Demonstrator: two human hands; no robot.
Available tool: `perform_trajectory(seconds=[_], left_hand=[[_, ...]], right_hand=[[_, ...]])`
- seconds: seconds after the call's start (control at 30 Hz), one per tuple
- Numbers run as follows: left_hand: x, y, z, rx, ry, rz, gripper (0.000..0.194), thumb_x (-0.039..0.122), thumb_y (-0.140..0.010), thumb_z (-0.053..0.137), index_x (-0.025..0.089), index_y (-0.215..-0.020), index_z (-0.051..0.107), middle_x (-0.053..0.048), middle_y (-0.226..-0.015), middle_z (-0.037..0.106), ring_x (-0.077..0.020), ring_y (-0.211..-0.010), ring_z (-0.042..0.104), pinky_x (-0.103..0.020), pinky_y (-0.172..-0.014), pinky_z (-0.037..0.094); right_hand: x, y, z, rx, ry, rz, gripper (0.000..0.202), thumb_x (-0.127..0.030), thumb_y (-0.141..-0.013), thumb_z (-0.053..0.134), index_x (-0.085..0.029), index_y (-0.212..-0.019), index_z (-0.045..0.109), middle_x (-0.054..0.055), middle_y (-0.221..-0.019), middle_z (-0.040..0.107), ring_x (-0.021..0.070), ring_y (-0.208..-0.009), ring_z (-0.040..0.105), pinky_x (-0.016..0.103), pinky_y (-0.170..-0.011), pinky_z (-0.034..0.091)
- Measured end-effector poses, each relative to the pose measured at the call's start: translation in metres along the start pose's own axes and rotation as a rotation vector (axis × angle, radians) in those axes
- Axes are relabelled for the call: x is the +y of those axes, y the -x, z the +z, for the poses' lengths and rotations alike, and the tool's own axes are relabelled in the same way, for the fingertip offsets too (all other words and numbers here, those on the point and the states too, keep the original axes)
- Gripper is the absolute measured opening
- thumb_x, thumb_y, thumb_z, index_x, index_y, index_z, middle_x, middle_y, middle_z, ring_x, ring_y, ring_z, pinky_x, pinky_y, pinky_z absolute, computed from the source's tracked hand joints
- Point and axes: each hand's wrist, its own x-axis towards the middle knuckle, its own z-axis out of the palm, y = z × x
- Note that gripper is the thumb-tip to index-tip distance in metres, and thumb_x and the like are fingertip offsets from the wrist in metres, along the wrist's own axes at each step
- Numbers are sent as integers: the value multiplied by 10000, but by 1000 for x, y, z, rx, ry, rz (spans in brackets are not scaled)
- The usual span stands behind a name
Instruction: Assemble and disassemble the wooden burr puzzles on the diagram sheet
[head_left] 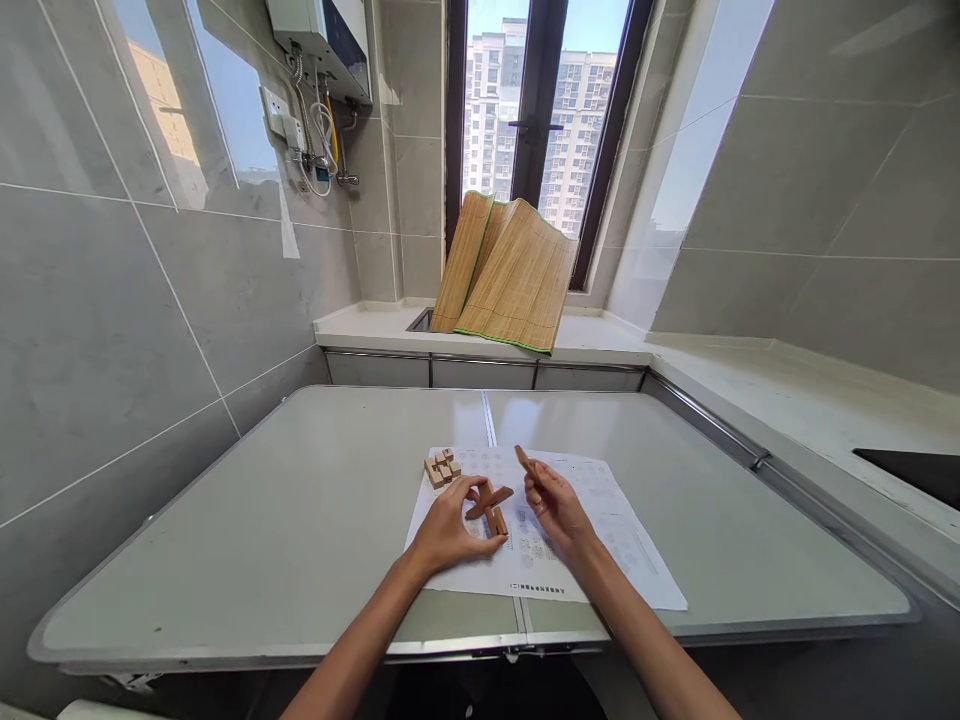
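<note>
Above a printed paper sheet (630,540), my left hand (451,525) grips a brown wooden assembly of crossed pieces (489,503) between thumb and fingers. My right hand (556,502) pinches a single brown wooden piece (523,459), held to the right of the assembly and apart from it. A light wooden block puzzle (442,468) made of several small blocks rests at the sheet's upper left corner, just beyond my left hand. Printed figures and a line of text show on the sheet, too small to read.
The pale folding table (262,540) has a seam down its middle. Behind it, a bamboo mat (517,270) leans on the white counter (375,330) by the window. Another counter (795,400) runs along the right, with a metal rail (697,420) beside the table.
</note>
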Motion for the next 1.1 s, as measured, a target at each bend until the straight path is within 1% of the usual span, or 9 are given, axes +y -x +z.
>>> perform_trajectory(seconds=[0.1, 0.23, 0.37, 0.47, 0.53, 0.73, 0.83, 0.97, 1.1], left_hand=[[-2, 0, 2, 0, 54, -40, 741, 379, -626, 883, 261, -1291, 579, -70, -1202, 687, -276, -1055, 678, -444, -982, 530], [-8, -6, 2, 76, 322, -209, 680, 469, -727, 815, 217, -1303, 555, -114, -1178, 710, -276, -1055, 699, -452, -1003, 520], [-9, -11, -3, 64, 656, -371, 663, 638, -846, 641, 176, -1309, 530, -144, -1156, 737, -308, -1125, 693, -460, -1019, 509], [-5, -12, -7, 23, 836, -398, 651, 680, -910, 515, 143, -1276, 554, -160, -1152, 745, -309, -1091, 710, -477, -1036, 507], [-2, -13, -8, 7, 904, -404, 641, 686, -923, 485, 130, -1225, 582, -168, -1125, 752, -297, -1035, 729, -483, -1046, 509], [1, -13, -9, -44, 958, -413, 627, 701, -924, 483, 134, -1131, 652, -184, -1145, 747, -307, -1099, 710, -488, -1063, 504], [2, -12, -9, -60, 963, -414, 583, 674, -938, 493, 141, -1090, 673, -169, -1144, 753, -305, -1112, 705, -497, -1094, 473], [3, -11, -10, -71, 915, -437, 552, 643, -954, 500, 153, -1158, 652, -152, -1184, 742, -288, -1139, 694, -480, -1107, 465], [2, -11, -9, -88, 893, -423, 555, 637, -963, 495, 155, -1209, 617, -155, -1227, 719, -276, -1150, 692, -457, -1097, 479]], right_hand=[[-1, -1, -2, 106, 73, -67, 410, -496, -765, 819, -203, -1027, 702, 15, -798, 698, 99, -524, 473, 250, -495, 424], [7, 0, 0, 193, 386, -133, 484, -567, -770, 781, -185, -1053, 689, 79, -879, 762, 154, -613, 569, 273, -534, 441], [15, 1, 0, 199, 681, -212, 453, -597, -814, 707, -189, -1011, 683, 81, -821, 773, 214, -693, 651, 318, -641, 491], [18, 2, 0, 173, 819, -277, 387, -571, -854, 665, -211, -993, 688, 66, -803, 765, 234, -724, 676, 350, -721, 506], [19, 3, -1, 144, 906, -304, 362, -565, -878, 636, -227, -995, 693, 58, -796, 755, 235, -702, 665, 346, -693, 496], [25, 6, 1, 42, 1041, -359, 337, -578, -898, 608, -247, -888, 671, 22, -657, 673, 212, -578, 566, 330, -600, 433], [27, 8, 2, -10, 1105, -384, 317, -551, -911, 605, -246, -846, 656, 48, -728, 686, 234, -665, 591, 348, -642, 438], [27, 8, 1, -11, 1226, -407, 296, -499, -945, 576, -239, -833, 660, 68, -781, 690, 258, -747, 610, 392, -729, 460], [24, 8, 3, 15, 1212, -453, 238, -443, -940, 597, -222, -959, 685, 91, -898, 689, 273, -852, 627, 424, -798, 493]])
